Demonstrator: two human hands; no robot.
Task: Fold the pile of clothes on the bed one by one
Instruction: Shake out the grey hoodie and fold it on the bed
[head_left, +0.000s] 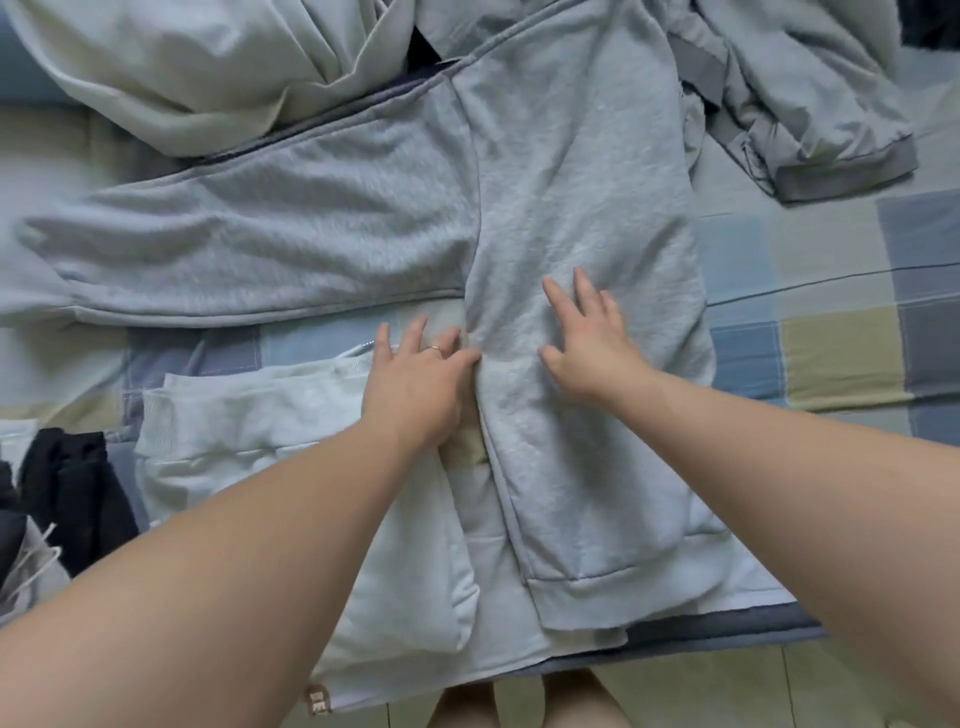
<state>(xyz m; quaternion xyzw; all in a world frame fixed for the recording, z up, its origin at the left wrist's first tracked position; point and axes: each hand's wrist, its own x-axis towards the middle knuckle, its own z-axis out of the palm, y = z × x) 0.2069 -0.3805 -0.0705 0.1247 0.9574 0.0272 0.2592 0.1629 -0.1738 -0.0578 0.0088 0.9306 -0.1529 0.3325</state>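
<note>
1. I see the grey sweatshirt (582, 171) spread flat on the bed (831, 358), hem toward me, 1 sleeve stretched out to the left.
2. The right hand (589, 338) lies palm-down on its body, fingers straight and spread wide.
3. The left hand (421, 376) reaches forward with its fingers spread and its thumb touching the sweatshirt's left edge, gripping nothing.
4. The left forearm crosses a folded white garment (249, 431).

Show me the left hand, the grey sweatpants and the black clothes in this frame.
left hand (415, 382), head view, back of the hand.
grey sweatpants (587, 467), head view, the leg lying toward the camera.
black clothes (72, 488), head view, middle of the dark heap.
</note>
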